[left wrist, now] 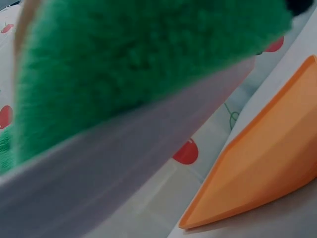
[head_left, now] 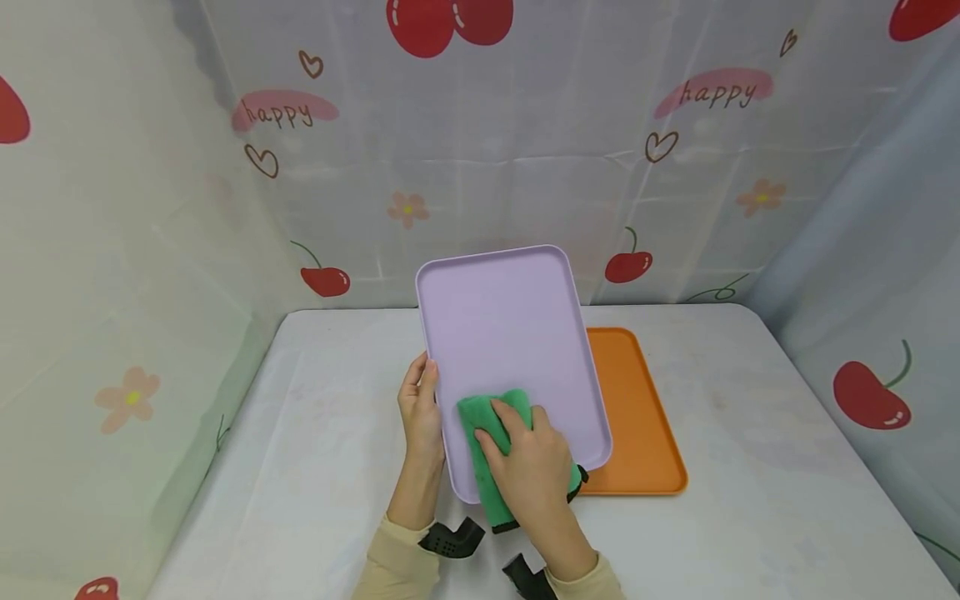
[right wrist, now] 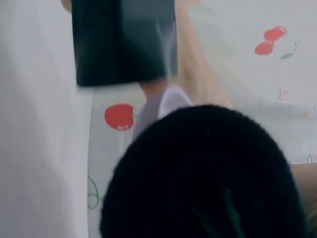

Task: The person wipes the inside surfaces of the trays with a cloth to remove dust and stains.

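A light purple rectangular tray (head_left: 502,325) is held up at a tilt above the table. My left hand (head_left: 422,417) grips its left edge, thumb at the front rim; the fingers behind are partly hidden. Against the lower part of the tray's face, my right hand (head_left: 534,467) holds a folded green cloth (head_left: 474,412) with black edging. Fuzzy green cloth (left wrist: 124,64) fills much of the left wrist view, lying against the tray (left wrist: 124,144). In the right wrist view, the cloth's dark edge (right wrist: 198,158) blocks most of the hand and tray.
An orange tray (head_left: 637,417) lies on the white table (head_left: 750,467), partly behind the purple one. Patterned curtains (head_left: 525,125) hang at the back and both sides. Black wrist devices (head_left: 453,540) sit near both cuffs.
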The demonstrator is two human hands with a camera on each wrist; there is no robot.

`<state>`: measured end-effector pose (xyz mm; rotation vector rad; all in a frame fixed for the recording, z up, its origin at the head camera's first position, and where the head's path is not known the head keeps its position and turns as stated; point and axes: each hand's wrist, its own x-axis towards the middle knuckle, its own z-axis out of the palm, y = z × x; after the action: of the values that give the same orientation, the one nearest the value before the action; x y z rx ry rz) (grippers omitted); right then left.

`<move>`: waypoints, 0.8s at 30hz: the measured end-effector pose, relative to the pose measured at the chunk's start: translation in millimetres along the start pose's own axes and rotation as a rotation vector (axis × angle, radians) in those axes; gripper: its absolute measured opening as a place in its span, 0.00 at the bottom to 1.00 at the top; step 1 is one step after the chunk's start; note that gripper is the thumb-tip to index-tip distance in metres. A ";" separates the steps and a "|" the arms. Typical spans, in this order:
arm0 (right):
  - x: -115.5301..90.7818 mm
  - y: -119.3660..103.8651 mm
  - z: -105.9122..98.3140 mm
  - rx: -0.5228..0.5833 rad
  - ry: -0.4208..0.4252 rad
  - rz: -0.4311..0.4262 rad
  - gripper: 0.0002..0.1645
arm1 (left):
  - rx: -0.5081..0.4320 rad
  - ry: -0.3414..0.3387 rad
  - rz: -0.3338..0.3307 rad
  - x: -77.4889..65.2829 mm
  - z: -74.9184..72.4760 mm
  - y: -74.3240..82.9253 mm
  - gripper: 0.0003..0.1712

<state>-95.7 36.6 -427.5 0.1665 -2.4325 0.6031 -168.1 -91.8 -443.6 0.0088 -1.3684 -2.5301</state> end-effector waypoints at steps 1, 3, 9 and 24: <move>-1.2 -2.8 1.3 -0.002 0.000 -0.028 0.27 | 0.003 -0.002 -0.001 -0.3 0.2 0.1 0.14; -3.3 -8.1 3.2 -0.005 0.003 -0.082 0.27 | 0.008 -0.002 -0.008 -0.8 0.7 0.4 0.14; -5.2 -16.5 3.5 0.003 0.017 -0.148 0.27 | 0.019 0.005 -0.020 -1.2 0.5 1.1 0.15; -5.8 -7.4 -1.3 0.045 -0.031 -0.060 0.29 | 0.039 0.016 -0.009 -1.4 1.0 2.5 0.15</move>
<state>-88.4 30.5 -427.3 0.2680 -2.4356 0.6333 -166.3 -91.9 -441.2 0.0428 -1.4147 -2.5046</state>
